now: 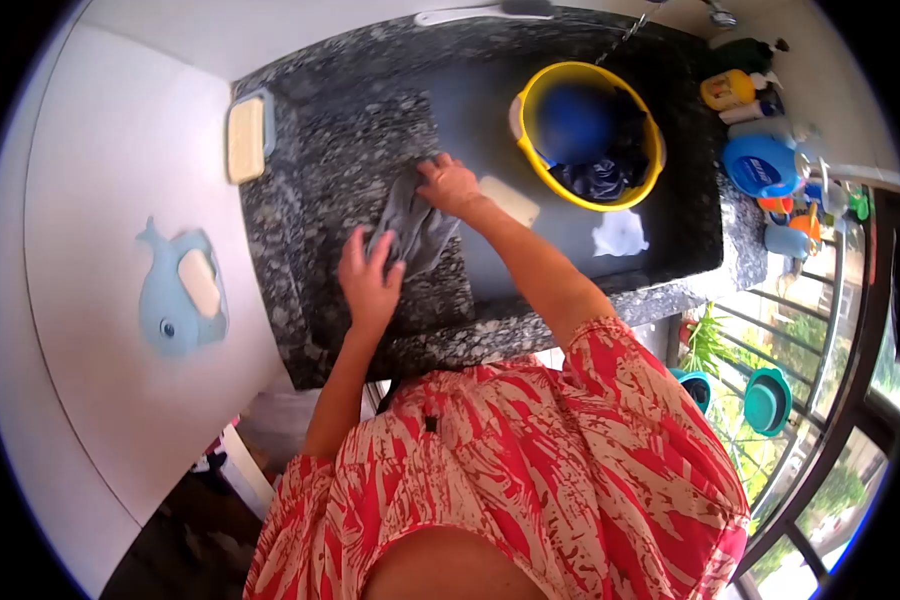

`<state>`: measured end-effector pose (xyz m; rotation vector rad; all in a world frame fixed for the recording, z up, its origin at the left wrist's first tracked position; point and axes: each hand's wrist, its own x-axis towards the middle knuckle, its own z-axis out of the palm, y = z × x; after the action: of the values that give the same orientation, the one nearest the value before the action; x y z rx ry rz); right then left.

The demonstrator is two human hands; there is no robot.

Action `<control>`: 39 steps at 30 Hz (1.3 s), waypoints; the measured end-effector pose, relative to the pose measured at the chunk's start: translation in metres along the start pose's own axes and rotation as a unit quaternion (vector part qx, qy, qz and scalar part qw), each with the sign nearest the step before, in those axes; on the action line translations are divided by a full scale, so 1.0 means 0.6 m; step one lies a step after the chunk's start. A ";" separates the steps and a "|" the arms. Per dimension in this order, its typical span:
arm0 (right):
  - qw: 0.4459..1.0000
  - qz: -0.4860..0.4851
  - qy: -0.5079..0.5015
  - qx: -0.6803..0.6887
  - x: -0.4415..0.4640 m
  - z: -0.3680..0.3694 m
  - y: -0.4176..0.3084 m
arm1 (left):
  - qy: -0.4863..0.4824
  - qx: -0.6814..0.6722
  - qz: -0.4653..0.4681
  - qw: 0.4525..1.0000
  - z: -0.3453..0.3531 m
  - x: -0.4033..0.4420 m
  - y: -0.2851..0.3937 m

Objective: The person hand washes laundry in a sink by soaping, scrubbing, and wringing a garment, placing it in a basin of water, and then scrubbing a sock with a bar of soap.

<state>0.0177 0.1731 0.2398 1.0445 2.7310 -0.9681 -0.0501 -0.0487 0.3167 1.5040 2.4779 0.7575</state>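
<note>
A wet grey cloth point(425, 243) lies crumpled on the ribbed stone washboard point(355, 150) of a dark granite sink. My right hand point(450, 187) grips the cloth's far end, its fingers curled down against the stone. At the near left edge of the cloth, my left hand point(370, 283) has its fingers spread apart, with the fingertips over or touching the fabric; exact contact is unclear. A pale bar of soap point(511, 203) sits just right of my right wrist, partly covered by the forearm.
A yellow-rimmed bucket point(654, 168) with dark and blue laundry stands in the basin. A brush point(485, 12) lies on the back ledge. Left is a soap dish point(247, 140); a whale-shaped holder point(175, 300) hangs on the wall. Several bottles point(765, 167) line the right ledge.
</note>
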 end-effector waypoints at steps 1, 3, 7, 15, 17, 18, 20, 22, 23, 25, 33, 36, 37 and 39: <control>1.000 -0.018 -0.003 0.010 0.017 0.017 0.008 | -0.019 0.024 0.056 0.998 -0.003 -0.002 0.005; 0.996 -0.077 0.004 0.044 0.037 0.018 0.007 | -0.094 0.041 0.052 0.993 0.035 -0.033 -0.017; 0.988 -0.139 0.034 0.065 0.070 -0.017 -0.037 | -0.104 0.082 -0.013 0.991 0.046 -0.035 -0.007; 0.954 -0.202 0.197 -0.102 0.006 0.009 -0.064 | -0.139 0.106 -0.012 0.984 0.036 -0.016 0.029; 0.970 -0.189 0.099 -0.116 -0.041 0.068 -0.039 | -0.179 0.088 -0.012 0.980 0.060 -0.040 0.010; 0.973 -0.179 0.084 -0.118 -0.043 0.068 -0.038 | -0.180 0.098 0.002 0.979 0.069 -0.044 0.000; 0.976 -0.169 0.054 -0.126 -0.033 0.065 -0.044 | -0.203 0.099 -0.003 0.974 0.079 -0.052 -0.004; 0.974 -0.178 0.043 -0.131 -0.038 0.059 -0.048 | -0.249 0.102 -0.023 0.963 0.061 -0.037 0.005; 0.972 -0.186 0.040 -0.137 -0.018 0.051 -0.055 | -0.270 0.097 -0.027 0.958 0.066 -0.039 -0.004; 0.979 -0.140 -0.039 -0.146 0.023 0.007 -0.095 | -0.240 0.064 -0.009 0.969 0.098 -0.052 -0.029; 0.969 -0.081 0.105 0.208 0.135 -0.098 -0.326 | -0.243 0.028 -0.023 0.969 0.080 -0.044 -0.010; 0.991 -0.015 0.099 0.085 0.169 -0.096 -0.427 | -0.299 0.008 -0.043 0.953 0.031 -0.022 0.006; 0.995 0.013 0.097 0.038 0.179 -0.096 -0.454 | -0.300 0.000 -0.039 0.953 0.027 -0.019 0.001; 0.997 0.047 0.033 0.045 0.188 -0.131 -0.483 | -0.282 -0.046 -0.038 0.957 0.015 -0.009 0.005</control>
<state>-0.2362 0.1180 0.4277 1.2292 2.6846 -1.0694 -0.0414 -0.0491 0.3096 1.3462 2.0257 0.3542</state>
